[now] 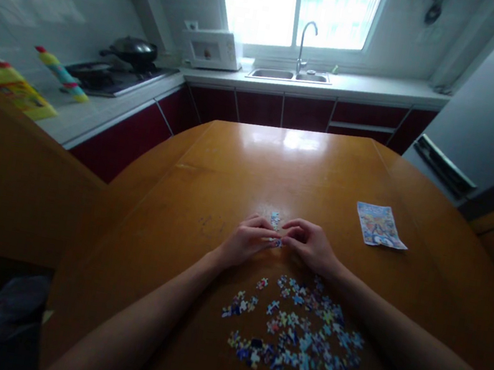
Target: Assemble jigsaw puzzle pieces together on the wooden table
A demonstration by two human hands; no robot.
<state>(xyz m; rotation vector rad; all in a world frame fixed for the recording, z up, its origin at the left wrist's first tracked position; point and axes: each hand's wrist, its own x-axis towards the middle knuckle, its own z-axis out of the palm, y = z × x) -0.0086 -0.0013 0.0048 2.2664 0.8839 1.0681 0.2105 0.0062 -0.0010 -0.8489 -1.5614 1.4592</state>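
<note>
On the wooden table, my left hand [249,240] and my right hand [310,245] meet fingertip to fingertip over a small joined bit of jigsaw puzzle [278,242]. Both hands have their fingers closed, pinching at its pieces, which the fingertips partly cover. Just beyond them lies a short strip of joined light-blue puzzle pieces [275,219]. Nearer to me, between my forearms, many loose jigsaw pieces [306,340] are spread in a heap. A smaller cluster of pieces [239,304] lies to the left of it.
A printed picture sheet [380,225] lies on the table [169,197] to the right. Behind the table runs a counter with a sink [272,74], a microwave [213,50] and a stove with a wok [134,51]. Cleaning bottles [19,90] stand at the left.
</note>
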